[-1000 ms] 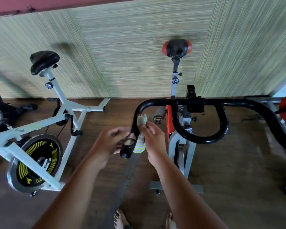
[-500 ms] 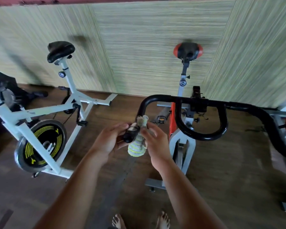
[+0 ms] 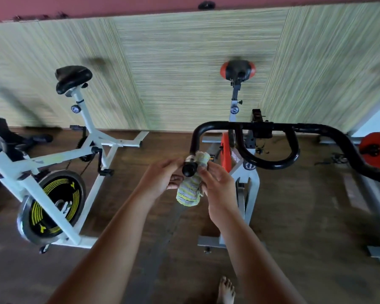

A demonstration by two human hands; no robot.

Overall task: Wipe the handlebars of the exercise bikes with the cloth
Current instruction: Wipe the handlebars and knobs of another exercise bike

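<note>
Left hand and right hand pinch the striped, ribbed cloth, apparently wrapped round the glossy black tubular handlebar.

Both forearms are bare all the way back from the grip, and the left hand and right hand are bare too. One bare foot, toes out, shows well below the grip.
</note>
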